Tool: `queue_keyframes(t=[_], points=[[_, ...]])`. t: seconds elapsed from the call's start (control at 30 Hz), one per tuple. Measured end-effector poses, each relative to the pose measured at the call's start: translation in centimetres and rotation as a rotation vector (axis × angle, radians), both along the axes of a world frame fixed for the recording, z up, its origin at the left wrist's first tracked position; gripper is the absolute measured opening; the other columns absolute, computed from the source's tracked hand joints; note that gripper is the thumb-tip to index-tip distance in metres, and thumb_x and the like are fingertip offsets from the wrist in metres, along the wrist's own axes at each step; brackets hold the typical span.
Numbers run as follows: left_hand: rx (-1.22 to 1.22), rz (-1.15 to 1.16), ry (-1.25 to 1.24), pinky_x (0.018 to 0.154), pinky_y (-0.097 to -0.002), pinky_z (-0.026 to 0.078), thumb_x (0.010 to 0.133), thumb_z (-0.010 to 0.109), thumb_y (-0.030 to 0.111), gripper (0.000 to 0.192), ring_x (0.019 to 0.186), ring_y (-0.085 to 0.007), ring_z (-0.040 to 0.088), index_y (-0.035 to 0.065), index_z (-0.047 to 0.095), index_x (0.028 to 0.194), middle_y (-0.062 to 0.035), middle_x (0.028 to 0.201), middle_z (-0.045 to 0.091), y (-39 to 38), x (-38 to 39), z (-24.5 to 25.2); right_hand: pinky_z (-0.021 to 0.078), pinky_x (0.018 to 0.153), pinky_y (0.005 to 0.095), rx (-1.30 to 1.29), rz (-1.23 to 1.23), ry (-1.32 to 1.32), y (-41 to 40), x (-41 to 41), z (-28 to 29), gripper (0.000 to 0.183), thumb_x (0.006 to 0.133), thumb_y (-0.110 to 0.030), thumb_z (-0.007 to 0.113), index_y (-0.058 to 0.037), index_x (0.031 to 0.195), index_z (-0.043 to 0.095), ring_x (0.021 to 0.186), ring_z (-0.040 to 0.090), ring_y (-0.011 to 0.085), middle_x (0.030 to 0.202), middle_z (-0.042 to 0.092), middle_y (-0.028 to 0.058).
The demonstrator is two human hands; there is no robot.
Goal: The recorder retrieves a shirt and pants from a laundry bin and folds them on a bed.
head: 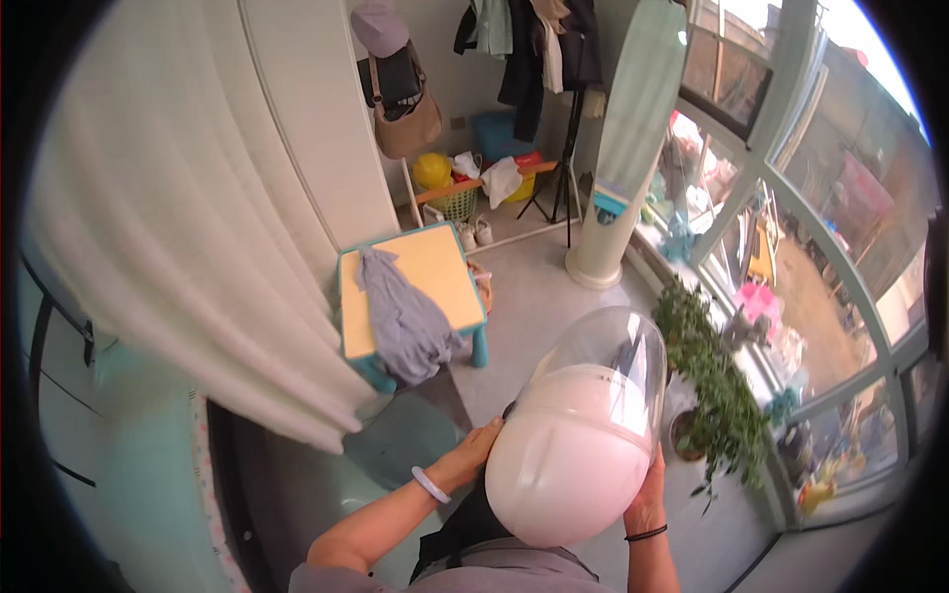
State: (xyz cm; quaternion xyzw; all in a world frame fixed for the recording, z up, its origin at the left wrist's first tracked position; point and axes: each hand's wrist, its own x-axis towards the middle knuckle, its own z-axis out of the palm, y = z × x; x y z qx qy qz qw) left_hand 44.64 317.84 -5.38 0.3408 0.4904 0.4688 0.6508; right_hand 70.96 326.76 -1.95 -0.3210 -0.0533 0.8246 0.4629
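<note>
A glossy pale pink helmet (563,459) with a clear, raised visor (637,348) is held between both hands in front of my body. My left hand (478,448), with a pale bangle at the wrist, grips the helmet's left edge. My right hand (649,485), with a dark beaded bracelet at the wrist, supports its right side; most of its fingers are hidden by the shell. Beyond the helmet, a grey cloth garment (408,319) lies across a small yellow-topped table (434,259) and hangs over its near edge.
A teal plastic stool or seat (404,441) stands left of my hands. Leafy potted plants (712,385) line the window at right. A standing mirror (641,111), a black tripod (560,200) and a laundry basket (456,204) stand farther back. A long white curtain (200,222) hangs at left.
</note>
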Motion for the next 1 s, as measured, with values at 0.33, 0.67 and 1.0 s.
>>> queue_keyframes(t=[0.33, 0.67, 1.0], points=[[0.653, 0.151, 1.003, 0.092, -0.03, 0.037, 0.096, 0.035, 0.026, 0.041, 0.095, -0.0252, 0.055, -0.0023, 0.039, 0.125, -0.015, 0.101, 0.06, 21.7, -11.7, -2.0, 0.0459, 0.088, 0.0359, 0.201, 0.269, -0.279, 24.4, -11.6, 1.9, 0.051, 0.093, -0.041, 0.036, -0.0024, 0.126, 0.044, 0.104, 0.055, 0.0235, 0.119, 0.054, 0.0124], [-0.036, 0.41, -0.291, 0.089, -0.028, 0.041, 0.097, 0.029, 0.036, 0.046, 0.102, -0.0146, 0.054, 0.0017, 0.042, 0.125, -0.0078, 0.114, 0.056, 41.2, -18.9, -0.6, 0.04, 0.094, 0.033, 0.39, 0.63, -0.436, 48.7, -21.4, -4.1, 0.059, 0.094, -0.048, 0.029, -0.002, 0.129, 0.04, 0.109, 0.051, 0.0222, 0.124, 0.051, 0.0124], [-0.125, 0.853, -0.172, 0.074, -0.0266, 0.045, 0.095, 0.035, 0.04, 0.045, 0.077, -0.0158, 0.057, 0.0009, 0.057, 0.099, -0.0077, 0.091, 0.061, 54.2, -29.4, -2.0, 0.0404, 0.096, 0.0403, -0.022, 0.825, -0.105, 67.4, -36.3, -7.6, 0.06, 0.091, -0.051, 0.035, -0.0036, 0.126, 0.044, 0.112, 0.05, 0.0252, 0.124, 0.05, 0.0126]])
